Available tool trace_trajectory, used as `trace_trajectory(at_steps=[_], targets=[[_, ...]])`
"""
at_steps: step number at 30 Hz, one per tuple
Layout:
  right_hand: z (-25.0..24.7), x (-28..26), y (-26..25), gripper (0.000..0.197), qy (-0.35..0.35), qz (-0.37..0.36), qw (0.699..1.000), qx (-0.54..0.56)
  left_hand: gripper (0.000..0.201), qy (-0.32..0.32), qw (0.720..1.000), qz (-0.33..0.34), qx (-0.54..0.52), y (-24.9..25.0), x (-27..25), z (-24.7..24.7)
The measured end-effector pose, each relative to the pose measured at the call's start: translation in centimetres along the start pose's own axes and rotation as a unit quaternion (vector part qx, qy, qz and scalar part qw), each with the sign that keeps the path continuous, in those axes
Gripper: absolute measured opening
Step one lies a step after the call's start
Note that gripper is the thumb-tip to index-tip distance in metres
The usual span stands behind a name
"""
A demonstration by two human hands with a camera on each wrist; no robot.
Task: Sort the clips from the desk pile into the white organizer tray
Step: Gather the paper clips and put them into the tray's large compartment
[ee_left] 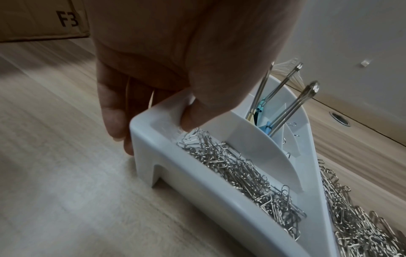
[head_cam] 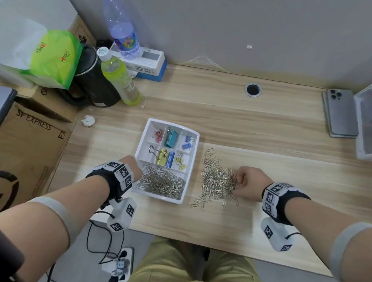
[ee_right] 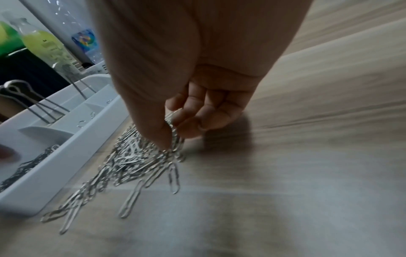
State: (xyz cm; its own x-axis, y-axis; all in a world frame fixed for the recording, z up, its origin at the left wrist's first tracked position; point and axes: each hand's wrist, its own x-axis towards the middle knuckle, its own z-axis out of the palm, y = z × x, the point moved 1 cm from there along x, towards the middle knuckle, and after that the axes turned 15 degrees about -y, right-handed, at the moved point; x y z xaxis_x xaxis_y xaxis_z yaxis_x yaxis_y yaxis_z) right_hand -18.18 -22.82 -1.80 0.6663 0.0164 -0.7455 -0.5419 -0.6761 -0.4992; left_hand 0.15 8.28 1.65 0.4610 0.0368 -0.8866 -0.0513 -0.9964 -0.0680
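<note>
Paper clips [head_cam: 216, 182] lie heaped on the desk [head_cam: 275, 133] just right of the white tray [head_cam: 190, 162], under the right hand [head_cam: 249, 183], whose thumb and curled fingers pinch a bunch. Tray's long near compartment lies to that hand's left. Left hand [head_cam: 134, 166] clasps the tray's near-left corner. Farther compartments hold coloured binder clips [head_cam: 171, 136].

We see a white tray [head_cam: 194, 134] flat on the desk, split into compartments: small pink, teal, blue and yellow binder clips [head_cam: 171, 137] in the far ones, silver paper clips [head_cam: 162, 182] filling the long near one. Just right of it lies a loose paper clip pile [head_cam: 216, 179].
</note>
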Motion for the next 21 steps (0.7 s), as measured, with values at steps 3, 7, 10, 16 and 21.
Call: trace_trajectory(at_steps=[3,7,10,16,21], targets=[[-1.6,-0.6,1.7,0.031,0.031,0.023,0.999,-0.014,0.033,0.001,1.0,0.002,-0.007,0.0,0.0,0.0],[-2.2,-0.2,3.2,0.049,0.033,0.059,0.996,-0.052,0.032,0.003,1.0,0.002,-0.017,0.0,0.1,0.1],[-1.5,0.3,2.1,0.04,0.027,0.036,0.999,-0.029,0.031,0.006,1.0,0.002,-0.022,0.0,0.0,0.0],[0.6,1.5,0.7,0.034,0.005,-0.014,0.995,0.097,0.034,-0.004,1.0,-0.002,-0.007,0.0,-0.1,-0.1],[0.1,0.1,0.4,0.076,0.022,-0.025,0.999,-0.019,0.038,-0.005,1.0,0.005,-0.009,0.0,-0.2,0.0]])
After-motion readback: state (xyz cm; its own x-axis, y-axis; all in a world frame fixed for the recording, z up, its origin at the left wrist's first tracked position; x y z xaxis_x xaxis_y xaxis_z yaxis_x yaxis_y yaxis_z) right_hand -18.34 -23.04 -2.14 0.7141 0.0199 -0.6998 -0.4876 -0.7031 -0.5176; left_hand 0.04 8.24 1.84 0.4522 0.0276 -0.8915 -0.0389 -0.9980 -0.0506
